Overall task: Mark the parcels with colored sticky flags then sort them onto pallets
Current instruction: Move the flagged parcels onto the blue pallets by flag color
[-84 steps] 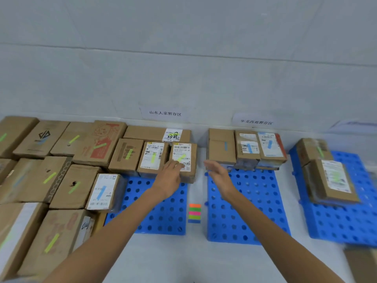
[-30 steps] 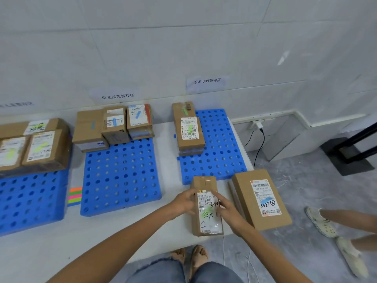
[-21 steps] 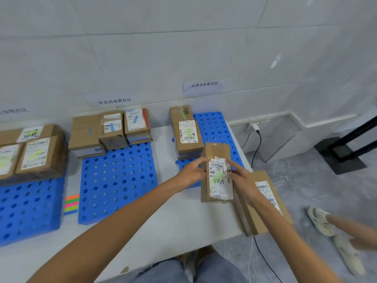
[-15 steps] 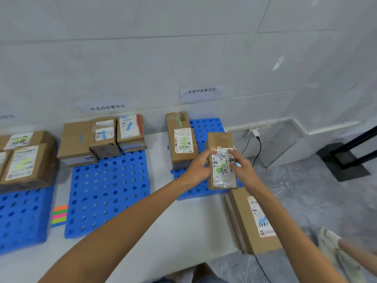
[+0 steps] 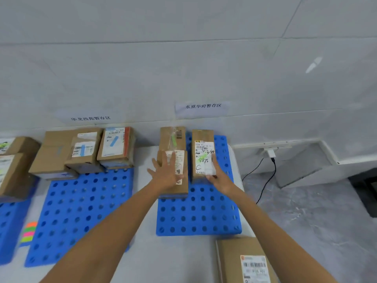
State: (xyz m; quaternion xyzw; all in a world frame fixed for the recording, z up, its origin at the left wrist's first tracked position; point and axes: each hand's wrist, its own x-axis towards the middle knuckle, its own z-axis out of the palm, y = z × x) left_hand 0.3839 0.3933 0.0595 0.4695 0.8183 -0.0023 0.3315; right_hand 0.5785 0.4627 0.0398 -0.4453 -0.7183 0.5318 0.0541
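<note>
On the rightmost blue pallet (image 5: 199,211), against the wall, lies the brown parcel (image 5: 203,139) with a white shipping label scrawled in black and green; a green sticky flag (image 5: 204,155) sits on that label, though blur softens it. The right grip (image 5: 217,176) rests on the parcel's near right corner, fingers fairly straight over the label and thumb at the near end, not curled round the box. The left grip (image 5: 166,173) is spread wide, palm down, over the neighbouring parcel (image 5: 180,160), which lies just left of the first one; whether the palm presses it or floats just above I cannot tell. Behind that one a third parcel (image 5: 173,137) carries a green flag. On the middle pallet (image 5: 81,211), three parcels crowd the far edge, two showing a blue flag (image 5: 113,141) on their labels. Between the pallets at far left, the pad of sticky flags (image 5: 28,231) lies on the white counter (image 5: 142,252), showing orange, green and pink strips. Near the counter's front right corner another labelled parcel (image 5: 244,260) is cut off by the bottom of the view. Two paper signs (image 5: 201,106) are stuck to the wall.
</note>
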